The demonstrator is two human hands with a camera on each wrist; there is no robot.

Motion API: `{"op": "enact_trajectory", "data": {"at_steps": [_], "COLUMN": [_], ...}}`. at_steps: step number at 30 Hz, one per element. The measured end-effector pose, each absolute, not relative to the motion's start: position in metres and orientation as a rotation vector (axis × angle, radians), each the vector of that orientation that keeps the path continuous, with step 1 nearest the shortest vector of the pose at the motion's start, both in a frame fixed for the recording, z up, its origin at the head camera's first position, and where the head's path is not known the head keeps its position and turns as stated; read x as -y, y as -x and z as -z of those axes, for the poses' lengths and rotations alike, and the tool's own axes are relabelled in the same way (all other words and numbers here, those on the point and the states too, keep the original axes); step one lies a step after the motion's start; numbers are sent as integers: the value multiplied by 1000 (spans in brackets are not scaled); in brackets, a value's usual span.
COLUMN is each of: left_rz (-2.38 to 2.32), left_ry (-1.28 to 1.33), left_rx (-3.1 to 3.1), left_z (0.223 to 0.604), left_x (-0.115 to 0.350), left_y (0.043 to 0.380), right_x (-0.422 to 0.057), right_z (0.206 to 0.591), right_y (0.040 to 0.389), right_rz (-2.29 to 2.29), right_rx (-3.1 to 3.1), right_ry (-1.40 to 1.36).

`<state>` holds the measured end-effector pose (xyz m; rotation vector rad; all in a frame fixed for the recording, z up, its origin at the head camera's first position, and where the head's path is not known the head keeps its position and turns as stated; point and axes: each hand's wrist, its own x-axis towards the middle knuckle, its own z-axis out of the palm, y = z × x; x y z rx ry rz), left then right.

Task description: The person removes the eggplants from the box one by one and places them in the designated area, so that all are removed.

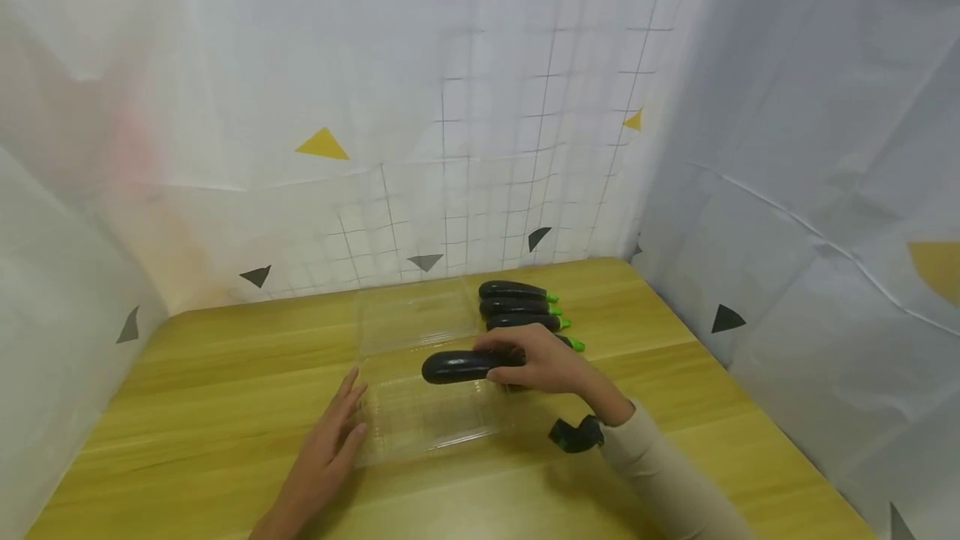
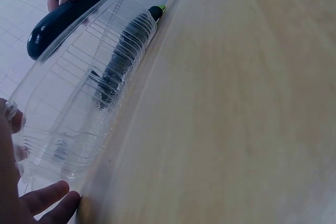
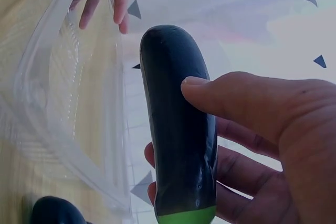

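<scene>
My right hand point(image 1: 542, 359) grips a dark eggplant point(image 1: 453, 367) between thumb and fingers, its rounded end pointing left. In the right wrist view the eggplant point(image 3: 176, 114) shows its green stem end at the bottom. It hangs above a clear plastic container point(image 1: 427, 419) with a ribbed wall and its lid side point(image 1: 416, 315) folded back. At the container's left edge my left hand point(image 1: 324, 448) rests with fingers extended, the fingertips right at the wall. The left wrist view shows the ribbed container point(image 2: 79, 98) beside the left fingers point(image 2: 47, 198).
Several eggplants point(image 1: 513, 306) with green stems lie in a row at the back right of the wooden table point(image 1: 225, 390). A black, bent object point(image 1: 576, 434) appears by the right sleeve point(image 1: 660, 465). White sheeting point(image 1: 300, 65) walls the table's back and sides.
</scene>
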<state>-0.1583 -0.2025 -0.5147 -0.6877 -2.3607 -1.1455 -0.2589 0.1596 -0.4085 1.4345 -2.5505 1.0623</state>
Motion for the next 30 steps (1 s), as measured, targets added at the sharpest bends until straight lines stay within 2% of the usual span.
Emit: {"op": "enact_trajectory", "data": {"at_steps": [30], "left_rz": [1168], "left_ry": [704], "left_rx": [2328], "left_z": [515], "left_x": [202], "left_y": [158], "right_x": [-197], "right_z": [409], "right_y": [257], "right_rz": [-1092], "right_rx": [2609], "right_ry": [-1331]}}
